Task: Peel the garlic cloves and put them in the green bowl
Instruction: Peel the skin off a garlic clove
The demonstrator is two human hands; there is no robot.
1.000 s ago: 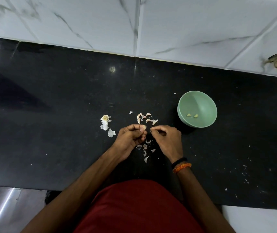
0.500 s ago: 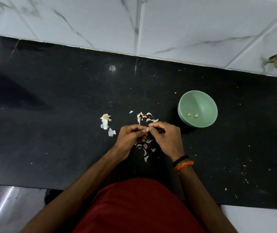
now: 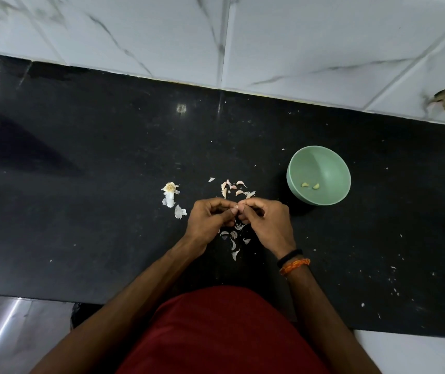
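Fingertips of the left hand (image 3: 207,220) and right hand (image 3: 265,221) meet, curled tight, pinching a small pale garlic clove (image 3: 236,208) between them, left of the round pale-green plastic bowl (image 3: 318,175). The clove is nearly hidden, so its long axis and point cannot be told. Unpeeled pinkish cloves (image 3: 233,187) lie just beyond the hands, papery skins (image 3: 233,238) nearer the body. Judged risk: a slippery clove popping free onto the black stone counter (image 3: 81,184), or skin scraps riding into the bowl

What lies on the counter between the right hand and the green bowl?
Nothing: in the head view the black counter is bare between the right hand and the green bowl.
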